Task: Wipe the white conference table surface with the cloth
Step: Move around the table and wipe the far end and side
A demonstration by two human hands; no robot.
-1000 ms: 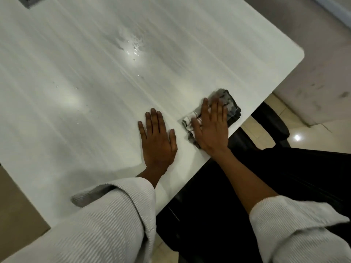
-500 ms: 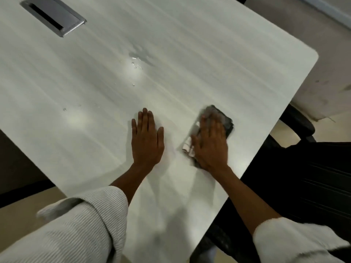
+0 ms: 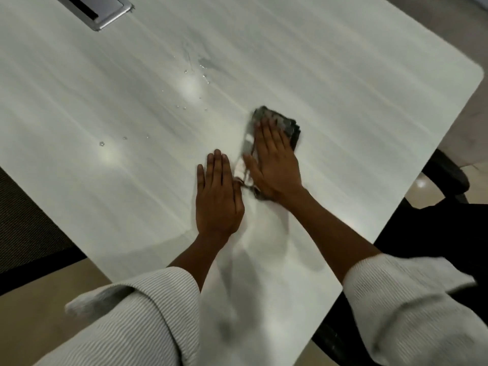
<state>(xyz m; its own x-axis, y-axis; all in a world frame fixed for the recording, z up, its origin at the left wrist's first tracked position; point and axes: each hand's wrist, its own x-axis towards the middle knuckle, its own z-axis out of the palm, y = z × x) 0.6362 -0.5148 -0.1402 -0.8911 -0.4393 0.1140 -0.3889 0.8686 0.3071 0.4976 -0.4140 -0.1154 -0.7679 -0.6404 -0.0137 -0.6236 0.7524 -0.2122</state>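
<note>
1. head view: the right hand (image 3: pixel 274 165) lies flat on a dark patterned cloth (image 3: pixel 286 125), fingers (image 3: pixel 266 130) straight and together, pressing it onto the white counter (image 3: pixel 356 101) rather than gripping it.
2. the left hand (image 3: pixel 217 196) lies flat on the bare counter just beside the cloth, fingers straight, holding nothing.
3. water drops (image 3: pixel 203 73) sit farther up the counter.
4. a metal cable box (image 3: pixel 103 9) is set into the far corner.
5. a black chair (image 3: pixel 446 175) stands at the right edge.
</note>
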